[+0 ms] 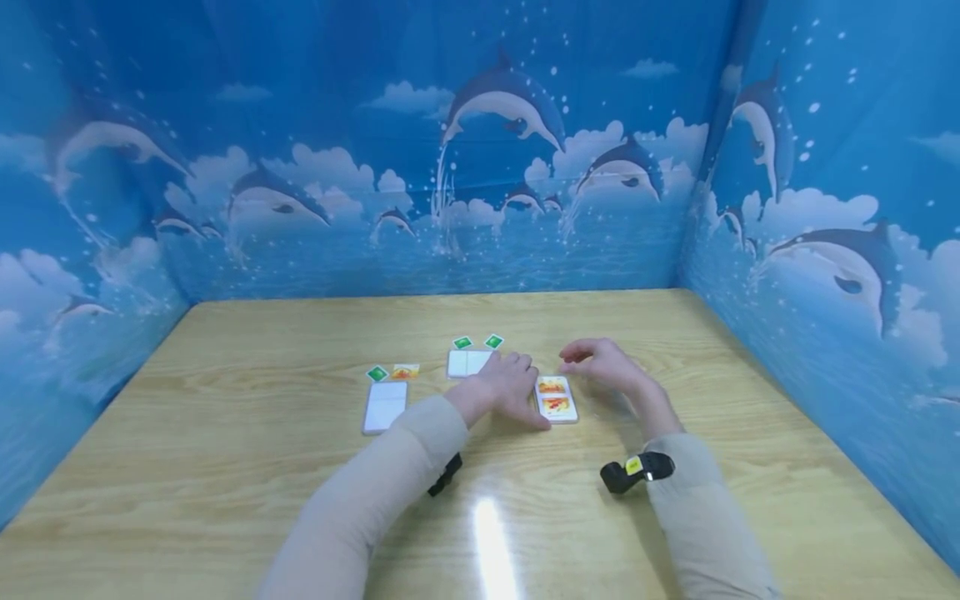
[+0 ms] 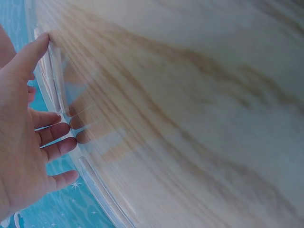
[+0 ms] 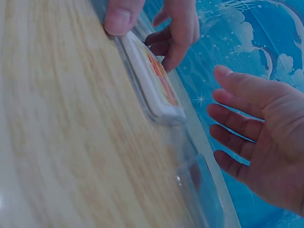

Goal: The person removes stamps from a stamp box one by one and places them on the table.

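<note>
A thick white rectangular tile (image 1: 557,400) with two orange-and-red pictures lies flat on the table. My left hand (image 1: 506,387) grips it from the left, thumb at its near corner and fingers by the far end. In the right wrist view, the left thumb (image 3: 118,21) presses at one end of the tile (image 3: 154,83). To its right, my right hand (image 1: 606,367) hovers with loosely bent fingers, holding nothing. Beyond the left hand lies a white tile (image 1: 467,364), partly hidden by its fingers.
Two small green-gem cards (image 1: 462,342) lie behind the middle tile. Farther left is another plain white tile (image 1: 386,407), with a green-gem card (image 1: 377,373) and an orange picture card (image 1: 406,372) behind it. Blue dolphin-print curtains (image 1: 337,167) enclose the wooden table (image 1: 225,483).
</note>
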The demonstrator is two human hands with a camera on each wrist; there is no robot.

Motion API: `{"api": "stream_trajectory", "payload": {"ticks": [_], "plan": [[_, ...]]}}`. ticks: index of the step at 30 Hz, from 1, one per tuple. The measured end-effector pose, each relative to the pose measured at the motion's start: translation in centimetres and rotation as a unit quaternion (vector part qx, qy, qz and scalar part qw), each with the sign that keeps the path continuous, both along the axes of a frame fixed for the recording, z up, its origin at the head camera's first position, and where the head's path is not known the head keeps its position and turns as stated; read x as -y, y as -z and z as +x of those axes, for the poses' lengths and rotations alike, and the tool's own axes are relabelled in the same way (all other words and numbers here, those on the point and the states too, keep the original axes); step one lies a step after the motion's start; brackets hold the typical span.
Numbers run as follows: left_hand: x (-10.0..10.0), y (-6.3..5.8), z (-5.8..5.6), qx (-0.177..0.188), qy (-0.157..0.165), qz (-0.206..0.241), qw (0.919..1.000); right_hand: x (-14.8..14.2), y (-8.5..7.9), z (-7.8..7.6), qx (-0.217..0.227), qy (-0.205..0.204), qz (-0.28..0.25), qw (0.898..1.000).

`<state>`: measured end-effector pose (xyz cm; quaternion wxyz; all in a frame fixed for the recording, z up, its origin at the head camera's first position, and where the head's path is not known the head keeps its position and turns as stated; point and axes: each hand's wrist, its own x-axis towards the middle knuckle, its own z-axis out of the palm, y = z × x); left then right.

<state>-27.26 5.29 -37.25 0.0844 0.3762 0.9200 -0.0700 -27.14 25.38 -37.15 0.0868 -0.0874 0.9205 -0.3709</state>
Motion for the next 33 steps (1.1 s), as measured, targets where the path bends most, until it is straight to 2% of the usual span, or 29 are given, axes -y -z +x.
{"api": "stream_trajectory", "payload": {"ticks": [8, 13, 26, 33], "plan": [[0.0, 0.0, 0.0, -0.003, -0.003, -0.003, 1.0000, 0.4, 1.1, -0.1, -0.002, -0.024, -0.005, 1.000], [-0.1, 0.3, -0.1, -0.005, -0.001, -0.003, 1.0000, 0.6, 1.7, -0.1, 0.024, -0.018, -0.018, 0.999], [0.0, 0.5, 0.0, -0.003, -0.004, -0.007, 1.0000, 0.8, 1.6, 0.3, 0.028, -0.010, 0.001, 1.000], [0.1, 0.1, 0.2, 0.000, -0.007, -0.001, 1.0000, 0.7, 1.7, 0.1, 0.023, -0.001, 0.010, 1.000]]}}
